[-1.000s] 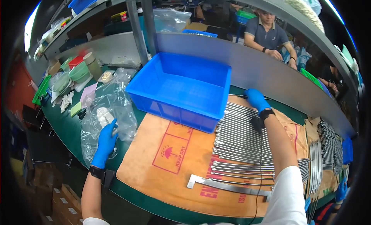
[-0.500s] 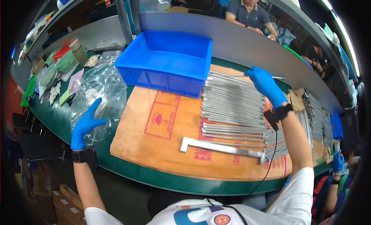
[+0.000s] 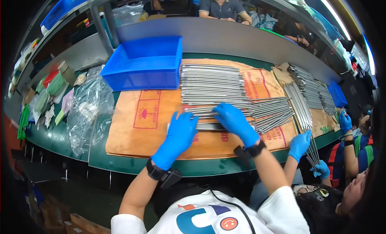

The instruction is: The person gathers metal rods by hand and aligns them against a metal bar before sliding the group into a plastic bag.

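A row of slim silvery metal rods (image 3: pixel 213 82) lies side by side on the brown printed paper. My left hand (image 3: pixel 179 133) is closed at the left ends of the nearest rods. Farther right along these same rods, my right hand (image 3: pixel 235 121) has its fingers bent down on them. Both hands wear blue gloves, and the fingertips are partly hidden. Between the hands, just on the near side of the rods, a flat metal bar (image 3: pixel 211 126) lies partly covered. More loose rods (image 3: pixel 273 113) fan out to the right of my right hand.
A blue plastic bin (image 3: pixel 140 79) stands behind, left of the rods. Clear plastic bags (image 3: pixel 86 113) lie on the green table (image 3: pixel 128 165) at left. At right a co-worker's gloved hands (image 3: pixel 300 145) hold rods, near further rod piles (image 3: pixel 309 91). A grey partition (image 3: pixel 225 37) runs behind.
My right hand has come from the far edge of the rods to their near side. My left hand has moved right, from the plastic bags to the rods. The view has shifted right.
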{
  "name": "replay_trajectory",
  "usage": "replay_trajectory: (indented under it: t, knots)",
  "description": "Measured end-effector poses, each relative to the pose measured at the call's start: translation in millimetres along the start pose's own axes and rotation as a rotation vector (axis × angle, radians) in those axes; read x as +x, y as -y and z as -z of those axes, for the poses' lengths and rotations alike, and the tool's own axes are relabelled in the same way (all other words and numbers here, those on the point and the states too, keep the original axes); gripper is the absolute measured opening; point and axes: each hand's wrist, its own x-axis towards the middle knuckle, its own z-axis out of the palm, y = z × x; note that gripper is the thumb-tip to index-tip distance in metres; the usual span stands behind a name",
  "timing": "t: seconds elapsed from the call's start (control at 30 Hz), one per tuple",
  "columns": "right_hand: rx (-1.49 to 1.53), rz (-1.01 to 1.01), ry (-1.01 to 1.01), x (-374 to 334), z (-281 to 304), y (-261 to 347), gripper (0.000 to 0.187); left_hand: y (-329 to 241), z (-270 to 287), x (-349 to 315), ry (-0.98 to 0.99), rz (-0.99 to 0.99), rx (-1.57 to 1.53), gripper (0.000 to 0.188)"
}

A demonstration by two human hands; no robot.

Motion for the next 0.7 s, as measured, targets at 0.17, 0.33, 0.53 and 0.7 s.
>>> replay_trajectory:
  t: [0.17,0.33,0.53,0.7]
  knots:
    - [0.158,-0.179,-0.071,-64.8,9.5,8.6,0.025,33.6,2.7,-27.0,0.235,0.202,-0.123,0.042]
    - [0.166,-0.257,-0.120,-74.1,5.9,0.6,0.029,41.5,-10.7,-33.2,0.057,0.279,-0.152,0.039]
    - [0.201,-0.168,-0.205,-64.8,-11.8,-11.2,0.027,47.7,-21.1,-30.7,0.037,0.310,-0.120,0.033]
    - [0.156,-0.169,-0.133,-43.7,-12.8,-21.4,0.027,60.0,-25.4,-18.0,0.048,0.355,-0.094,0.031]
